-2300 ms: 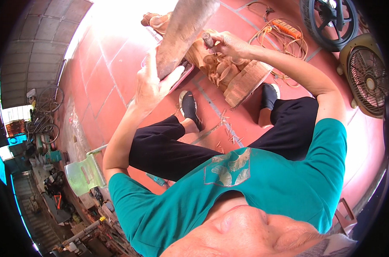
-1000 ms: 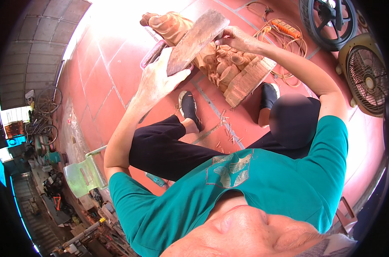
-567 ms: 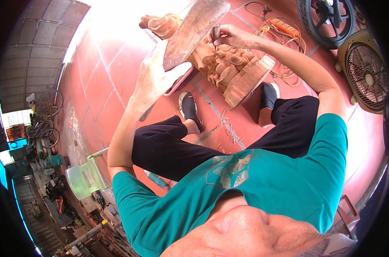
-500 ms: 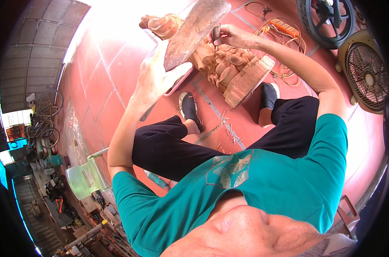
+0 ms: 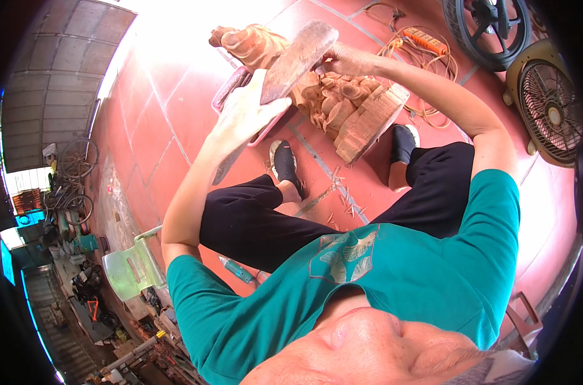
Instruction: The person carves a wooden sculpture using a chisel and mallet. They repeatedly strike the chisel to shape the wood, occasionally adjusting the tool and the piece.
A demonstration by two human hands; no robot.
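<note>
Fingers wrapped round it, my left hand holds a long, flat wooden mallet; its handle end shows below my wrist. The mallet's far end lies across the view beside my right hand, which is closed on a chisel, mostly hidden now behind the mallet and fingers. Whether mallet and chisel touch, I cannot tell. Beneath both hands a carved wooden figure lies on its side, with rounded, layered relief and a thick flat base toward me. Its narrower end points to the far left.
A pink tray sits left of the carving. Wood chips are scattered on the red tiles between my feet. At far right are an orange power strip with coiled cord, a wheel and a fan. A green chair stands left.
The mallet has come down closer to the carving and to my right hand, and now covers most of the chisel that showed before. More of the pink tray shows.
</note>
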